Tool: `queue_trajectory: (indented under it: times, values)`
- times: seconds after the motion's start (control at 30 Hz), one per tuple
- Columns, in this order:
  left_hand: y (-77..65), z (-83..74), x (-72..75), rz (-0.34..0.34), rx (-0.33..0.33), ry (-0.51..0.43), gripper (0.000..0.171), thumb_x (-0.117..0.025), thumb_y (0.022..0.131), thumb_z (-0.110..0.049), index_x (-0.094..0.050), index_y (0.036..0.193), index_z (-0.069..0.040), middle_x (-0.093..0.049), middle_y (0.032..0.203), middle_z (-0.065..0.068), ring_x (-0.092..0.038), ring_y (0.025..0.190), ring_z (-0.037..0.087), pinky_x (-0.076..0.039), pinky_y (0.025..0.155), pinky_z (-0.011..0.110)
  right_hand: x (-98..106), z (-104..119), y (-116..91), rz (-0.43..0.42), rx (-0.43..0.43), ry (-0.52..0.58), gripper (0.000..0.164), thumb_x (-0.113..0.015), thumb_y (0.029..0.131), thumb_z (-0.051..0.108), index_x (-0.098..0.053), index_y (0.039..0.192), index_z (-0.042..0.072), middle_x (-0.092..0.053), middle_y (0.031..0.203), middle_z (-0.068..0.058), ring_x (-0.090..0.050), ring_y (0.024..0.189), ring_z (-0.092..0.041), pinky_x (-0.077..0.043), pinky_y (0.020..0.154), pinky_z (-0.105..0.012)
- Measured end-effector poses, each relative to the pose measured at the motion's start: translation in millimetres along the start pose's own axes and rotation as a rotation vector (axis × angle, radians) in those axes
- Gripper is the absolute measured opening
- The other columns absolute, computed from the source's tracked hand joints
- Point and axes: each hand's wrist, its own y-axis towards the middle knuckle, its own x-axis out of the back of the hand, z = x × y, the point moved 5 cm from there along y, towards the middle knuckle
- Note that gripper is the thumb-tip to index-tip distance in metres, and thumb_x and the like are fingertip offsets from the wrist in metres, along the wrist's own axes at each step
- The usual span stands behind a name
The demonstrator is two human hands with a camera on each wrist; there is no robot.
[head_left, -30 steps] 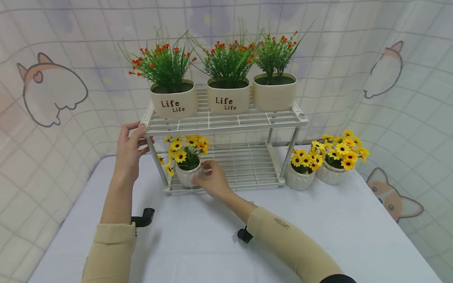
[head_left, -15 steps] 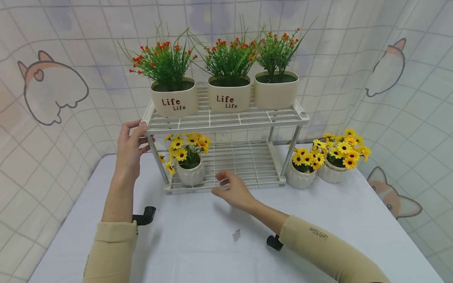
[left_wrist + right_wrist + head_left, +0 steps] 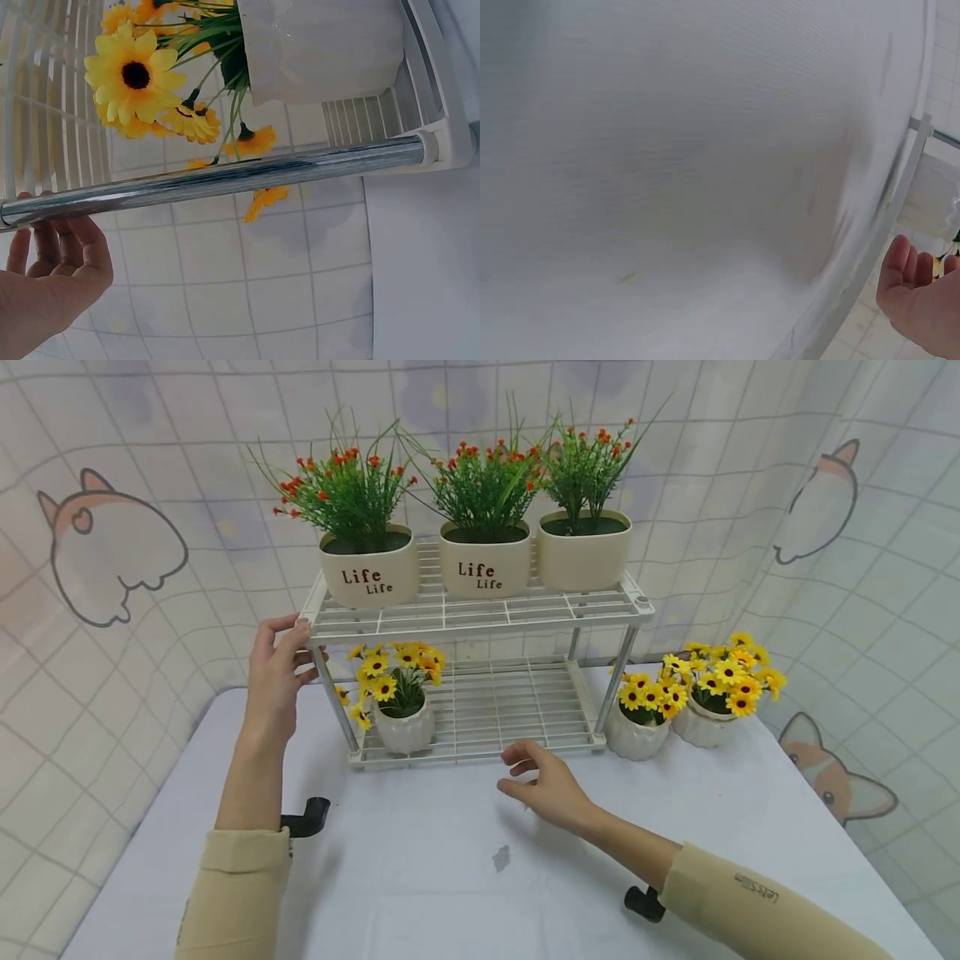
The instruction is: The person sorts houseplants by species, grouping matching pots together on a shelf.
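Note:
My left hand (image 3: 273, 677) grips the upper left corner of a white two-tier rack (image 3: 480, 632), thumb on the top and fingers behind the post. In the left wrist view its fingers curl under the metal post (image 3: 240, 176). On the lower shelf's left end stands a white ribbed pot (image 3: 405, 731) of yellow daisy-like flowers (image 3: 135, 73). My right hand (image 3: 553, 787) hovers just in front of the lower shelf's front edge, fingers loosely bent, holding nothing. The right wrist view shows the same hand (image 3: 922, 300) at its right edge.
Three cream pots of red-flowered greenery, the left one (image 3: 371, 578) marked "Life", line the top shelf. Right of the rack, two more white flower pots, one nearer (image 3: 637, 737) and one farther (image 3: 705, 728), stand on the white-covered table (image 3: 420, 877). A patterned curtain (image 3: 217, 527) hangs behind.
My right hand has let go of the flower pot on the lower shelf and drawn away to the right and toward me. The left hand keeps its grip on the rack.

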Motion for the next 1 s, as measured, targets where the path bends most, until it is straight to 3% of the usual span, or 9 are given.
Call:
queue_trajectory:
  times: [0.27, 0.4, 0.6, 1.0]
  values:
    - [-0.4, 0.9, -0.6, 0.000, -0.011, 0.018, 0.037, -0.054, 0.106, -0.043, -0.050, 0.134, -0.020, -0.062, 0.110, 0.003, -0.058, 0.099, 0.021, -0.041, 0.091, 0.036, 25, -14, -18, -0.042, -0.048, -0.008, 0.036, -0.074, 0.095, 0.015, -0.059, 0.125, 0.002, -0.061, 0.126, -0.017, -0.062, 0.112, -0.029, -0.052, 0.092, -0.040]
    - [-0.4, 0.6, 0.1, -0.001, -0.013, 0.036, 0.038, -0.054, 0.106, -0.044, -0.050, 0.136, -0.020, -0.062, 0.112, 0.003, -0.058, 0.101, 0.021, -0.042, 0.091, 0.036, 43, -23, -28, -0.090, -0.096, -0.008, 0.038, -0.073, 0.096, 0.015, -0.058, 0.127, 0.000, -0.060, 0.127, -0.019, -0.061, 0.112, -0.028, -0.051, 0.091, -0.034]
    - [0.1, -1.3, 1.9, -0.001, -0.030, 0.041, 0.040, -0.053, 0.106, -0.043, -0.050, 0.137, -0.019, -0.062, 0.114, 0.006, -0.059, 0.102, 0.023, -0.042, 0.091, 0.036, 70, -34, -39, -0.201, -0.151, 0.026, 0.041, -0.071, 0.098, 0.015, -0.054, 0.130, -0.004, -0.057, 0.130, -0.022, -0.056, 0.116, -0.031, -0.050, 0.083, -0.026]
    - [1.0, -0.3, 2.1, 0.001, -0.020, 0.044, 0.039, -0.053, 0.106, -0.042, -0.050, 0.138, -0.019, -0.063, 0.114, 0.003, -0.060, 0.103, 0.023, -0.043, 0.090, 0.036, 114, -64, -55, -0.433, -0.372, 0.104, 0.057, -0.067, 0.102, 0.023, -0.039, 0.144, -0.002, -0.042, 0.143, -0.020, -0.041, 0.128, -0.031, -0.046, 0.078, -0.017]
